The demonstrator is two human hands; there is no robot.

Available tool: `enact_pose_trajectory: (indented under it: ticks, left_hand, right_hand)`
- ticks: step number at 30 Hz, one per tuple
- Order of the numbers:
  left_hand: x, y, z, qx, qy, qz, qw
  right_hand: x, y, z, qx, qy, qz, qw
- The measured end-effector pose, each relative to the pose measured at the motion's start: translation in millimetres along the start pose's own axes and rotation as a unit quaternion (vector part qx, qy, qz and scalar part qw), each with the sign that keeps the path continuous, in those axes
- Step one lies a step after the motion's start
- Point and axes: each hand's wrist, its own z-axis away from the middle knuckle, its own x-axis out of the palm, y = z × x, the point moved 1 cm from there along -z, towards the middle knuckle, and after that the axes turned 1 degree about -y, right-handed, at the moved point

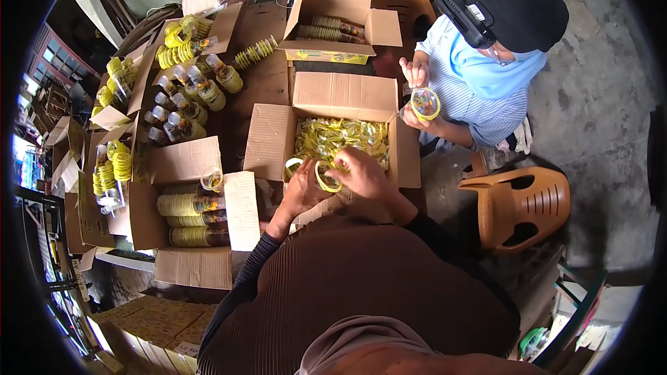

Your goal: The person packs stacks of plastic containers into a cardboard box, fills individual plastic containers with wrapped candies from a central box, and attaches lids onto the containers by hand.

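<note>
Both hands work at the near edge of the open carton (pixel 269 140) of small yellow packets (pixel 340 133). The left hand (pixel 300 186) rises from the lower left, wrist angled inward, its fingers pointing up between a smaller yellow loop (pixel 293 164) and a wider yellow ring (pixel 319 176); how tightly it grips is unclear. The right hand (pixel 359 172) comes from the lower right, its back upward and fingers bent, curled in narrowly at the ring's right side. The ring is between the two hands, above the carton's near side.

Right of the carton, another person (pixel 479 69) in a black cap holds a yellow-rimmed cup (pixel 425 104). Beyond the carton is a box (pixel 385 28) of stacked cups; left of it, bundles of stacked cups (pixel 191 101) stand on the tabletop (pixel 260 35). To the near left, another open box (pixel 193 269) holds cup stacks lying on their sides. An orange plastic chair (pixel 524 208) is at the near right.
</note>
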Motion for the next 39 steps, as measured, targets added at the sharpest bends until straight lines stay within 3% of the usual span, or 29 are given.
enact_pose_trajectory:
  ticks: [1, 3, 5, 6, 11, 13, 16, 21, 23, 25, 26, 27, 28, 32, 35, 37, 39]
  left_hand:
    - [1.6, -0.7, 3.0, 0.04, -0.007, -0.049, 0.998]
    - [-4.1, 12.6, -2.4, 0.019, -0.015, -0.025, 0.999]
    - [-7.4, 15.8, -0.4, -0.069, -0.082, 0.068, 0.992]
    - [-6.6, 10.8, 3.3, -0.031, -0.06, 0.063, 0.996]
    - [-15.3, 20.5, 16.0, -0.027, -0.101, 0.1, 0.99]
    - [-14.3, 20.8, 16.8, 0.03, -0.055, 0.053, 0.997]
    - [-12.4, 26.2, 19.9, -0.019, -0.055, 0.043, 0.997]
    - [-3.6, 25.9, 21.9, -0.056, -0.043, -0.006, 0.997]
    - [-2.6, 32.3, 20.5, -0.101, -0.077, -0.059, 0.99]
    - [-0.3, 40.9, 20.8, -0.101, -0.089, -0.053, 0.989]
    - [2.9, 43.4, 25.4, -0.078, -0.034, -0.048, 0.995]
    - [6.4, 45.0, 30.8, -0.056, 0.023, -0.041, 0.997]
    - [10.0, 40.4, 36.4, -0.02, 0.018, -0.003, 1.0]
    - [10.9, 39.9, 48.1, -0.021, 0.04, 0.001, 0.999]
    - [13.0, 36.5, 45.8, -0.037, 0.069, -0.011, 0.997]
    - [22.8, 25.4, 49.7, -0.021, 0.095, -0.006, 0.995]
    - [12.4, 35.7, 42.6, -0.068, 0.06, 0.069, 0.994]
  right_hand:
    - [0.6, -10.3, -3.2, -0.043, -0.021, 0.058, 0.997]
    - [5.5, -18.2, -5.0, -0.055, -0.03, 0.088, 0.994]
    - [12.5, -14.8, -6.2, -0.077, -0.06, 0.136, 0.986]
    - [14.4, -14.2, -5.4, -0.07, -0.082, 0.15, 0.983]
    - [12.8, -18.7, 2.0, -0.1, -0.125, 0.139, 0.977]
    - [13.3, -18.0, 3.2, -0.103, -0.133, 0.131, 0.977]
    - [23.4, -10.4, 12.6, -0.076, -0.119, 0.063, 0.988]
    - [37.3, -6.2, 23.8, 0.035, -0.05, -0.005, 0.998]
    - [39.1, -1.3, 27.2, 0.084, -0.074, -0.012, 0.994]
    - [44.4, 21.5, 34.0, 0.184, -0.013, -0.053, 0.981]
    - [64.7, 73.2, 49.6, 0.078, 0.104, 0.03, 0.991]
    - [52.9, 92.8, 57.2, 0.195, 0.107, -0.016, 0.975]
    - [37.9, 108.6, 63.6, 0.307, 0.109, -0.061, 0.944]
    - [7.3, 113.7, 80.6, 0.319, 0.056, -0.056, 0.944]
    - [8.0, 105.3, 79.9, 0.258, 0.033, 0.003, 0.966]
    - [23.4, 102.4, 76.9, 0.181, 0.116, 0.061, 0.975]
    - [32.7, 98.6, 70.9, 0.192, 0.084, 0.089, 0.974]
